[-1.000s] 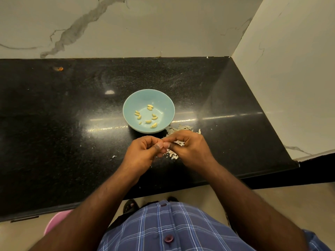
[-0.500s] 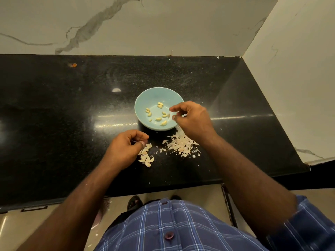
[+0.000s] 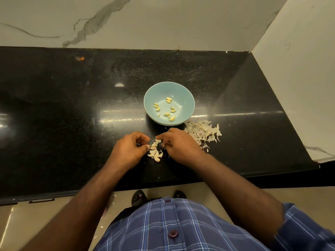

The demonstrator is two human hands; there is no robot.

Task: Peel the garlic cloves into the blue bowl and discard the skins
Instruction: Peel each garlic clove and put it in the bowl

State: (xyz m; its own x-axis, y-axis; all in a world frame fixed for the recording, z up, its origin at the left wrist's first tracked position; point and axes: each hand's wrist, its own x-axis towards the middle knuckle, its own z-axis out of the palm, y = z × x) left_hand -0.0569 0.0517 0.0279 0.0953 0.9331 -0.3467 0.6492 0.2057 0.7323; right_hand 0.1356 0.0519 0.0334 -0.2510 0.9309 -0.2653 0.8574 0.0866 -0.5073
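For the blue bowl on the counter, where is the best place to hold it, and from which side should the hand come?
Hold the blue bowl at its rim on the far right, thumb inside and fingers outside, coming from the right. The rim is thin and open, the peeled cloves lie low in the middle, and that side avoids the skins at its near right and the unpeeled cloves in front.

Black polished table (image 3: pixel 76 124) with pale speckles and streaks of reflected light, running wall to wall. White marble wall (image 3: pixel 163 20) behind, crossed by grey veins; a second marble panel (image 3: pixel 304 69) closing the right side. Small orange speck (image 3: pixel 81 58) near the table's back left. Beige floor (image 3: pixel 32 221) below the front edge. Blue plaid shirt (image 3: pixel 181 230) with dark buttons at the bottom. Dark sandals (image 3: pixel 138 196) just under the table edge.
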